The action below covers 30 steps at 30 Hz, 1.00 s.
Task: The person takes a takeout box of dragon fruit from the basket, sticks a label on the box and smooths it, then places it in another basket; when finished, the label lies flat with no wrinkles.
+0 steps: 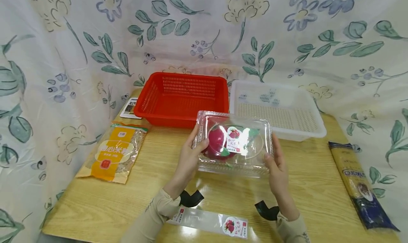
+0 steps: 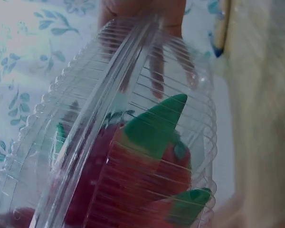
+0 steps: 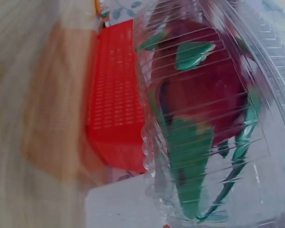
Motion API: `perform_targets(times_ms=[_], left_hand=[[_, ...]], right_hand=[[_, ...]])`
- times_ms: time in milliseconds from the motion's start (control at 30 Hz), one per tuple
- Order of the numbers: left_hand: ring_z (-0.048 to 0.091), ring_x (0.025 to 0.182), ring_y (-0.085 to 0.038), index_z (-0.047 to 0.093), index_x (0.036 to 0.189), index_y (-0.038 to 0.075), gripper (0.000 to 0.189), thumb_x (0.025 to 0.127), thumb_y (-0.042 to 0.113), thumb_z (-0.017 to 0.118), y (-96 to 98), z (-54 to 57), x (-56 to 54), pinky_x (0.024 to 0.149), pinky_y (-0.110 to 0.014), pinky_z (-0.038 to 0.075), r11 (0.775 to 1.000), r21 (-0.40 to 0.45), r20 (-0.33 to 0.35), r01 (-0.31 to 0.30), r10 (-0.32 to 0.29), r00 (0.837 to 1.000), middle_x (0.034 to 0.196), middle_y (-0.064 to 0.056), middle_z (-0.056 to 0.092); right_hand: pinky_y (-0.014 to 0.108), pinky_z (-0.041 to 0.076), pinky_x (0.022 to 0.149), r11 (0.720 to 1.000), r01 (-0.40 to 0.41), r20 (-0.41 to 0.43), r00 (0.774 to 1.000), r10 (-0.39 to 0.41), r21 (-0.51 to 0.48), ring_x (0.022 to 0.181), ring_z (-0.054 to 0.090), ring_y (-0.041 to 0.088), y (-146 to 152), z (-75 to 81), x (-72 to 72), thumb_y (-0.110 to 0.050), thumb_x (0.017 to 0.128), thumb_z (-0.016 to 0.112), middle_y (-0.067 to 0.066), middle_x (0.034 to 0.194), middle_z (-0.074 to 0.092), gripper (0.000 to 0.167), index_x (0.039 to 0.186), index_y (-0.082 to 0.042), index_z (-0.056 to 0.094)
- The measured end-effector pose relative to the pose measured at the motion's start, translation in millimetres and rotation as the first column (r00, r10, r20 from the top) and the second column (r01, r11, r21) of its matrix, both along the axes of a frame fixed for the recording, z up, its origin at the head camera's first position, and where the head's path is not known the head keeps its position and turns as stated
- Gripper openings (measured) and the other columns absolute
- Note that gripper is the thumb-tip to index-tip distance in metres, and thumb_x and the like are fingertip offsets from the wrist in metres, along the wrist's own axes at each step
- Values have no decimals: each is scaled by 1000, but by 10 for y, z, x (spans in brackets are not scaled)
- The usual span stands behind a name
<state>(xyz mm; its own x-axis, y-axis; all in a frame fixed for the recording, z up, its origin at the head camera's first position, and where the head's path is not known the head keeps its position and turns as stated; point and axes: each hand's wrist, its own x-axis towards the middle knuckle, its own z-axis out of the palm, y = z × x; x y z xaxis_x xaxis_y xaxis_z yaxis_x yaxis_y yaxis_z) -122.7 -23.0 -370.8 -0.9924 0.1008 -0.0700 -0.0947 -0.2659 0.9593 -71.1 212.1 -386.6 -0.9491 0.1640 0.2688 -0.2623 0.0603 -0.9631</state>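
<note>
Both hands hold a clear plastic clamshell box [image 1: 251, 125] above the table, just in front of the baskets. At its left end the left hand [image 1: 191, 152] grips with the thumb on top. The right hand [image 1: 276, 165] grips the opposite end the same way. Through the plastic shows a red dragon fruit [image 3: 204, 90] with green scale tips, lying in the box's left part. A dragon fruit label [image 1: 234, 139] is on the lid. Below the hands, a clear strip with more labels [image 1: 236, 227] lies on the table, partly hidden by the left sleeve.
A red basket [image 1: 181, 122] stands at the back, with a white basket [image 1: 280, 132] to its right. An orange-yellow food bag [image 1: 111, 152] lies at left, near a white printed packet [image 1: 129, 110]. A long blue and gold packet [image 1: 357, 179] lies along the right edge.
</note>
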Motion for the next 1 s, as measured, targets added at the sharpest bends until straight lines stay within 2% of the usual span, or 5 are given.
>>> perform_targets(times_ms=[200,433,667,867,1000], left_hand=[[44,136,-28,34,151,18,59,97,4,54,113,265,-243,107,-41,43,998,56,-22,-16,17,1000,159,-7,29],[47,134,-22,38,149,20,57,97,10,57,254,550,-569,106,-41,45,998,60,28,35,-37,999,157,-5,34],[47,135,-23,38,149,25,58,96,16,59,478,743,-983,109,-43,43,998,2,135,65,-64,989,153,-3,42],[35,143,-22,35,151,21,61,96,14,59,770,868,-1206,116,-39,34,998,-26,162,59,-54,985,159,1,30],[36,142,-24,36,150,21,61,95,11,59,973,888,-1318,115,-42,35,1000,7,175,29,-30,984,159,-2,31]], right_hand=[[10,47,86,995,31,-228,972,-52,-96,101,50,2,26,138,-77,1,99,37,13,161,22,53,152,-3,27],[15,36,109,981,154,-284,941,-182,-121,143,32,19,53,216,-200,-9,102,39,14,159,26,49,150,-5,31],[21,37,111,978,180,-351,913,-207,-109,145,29,31,179,233,-331,-16,103,43,20,158,22,51,151,-2,28],[16,42,105,962,255,-290,917,-273,-99,145,29,35,300,179,-409,-20,104,40,19,160,16,55,153,-2,21],[31,33,117,952,290,-229,924,-305,-98,147,21,37,386,62,-483,-28,105,36,14,163,7,62,156,-7,7]])
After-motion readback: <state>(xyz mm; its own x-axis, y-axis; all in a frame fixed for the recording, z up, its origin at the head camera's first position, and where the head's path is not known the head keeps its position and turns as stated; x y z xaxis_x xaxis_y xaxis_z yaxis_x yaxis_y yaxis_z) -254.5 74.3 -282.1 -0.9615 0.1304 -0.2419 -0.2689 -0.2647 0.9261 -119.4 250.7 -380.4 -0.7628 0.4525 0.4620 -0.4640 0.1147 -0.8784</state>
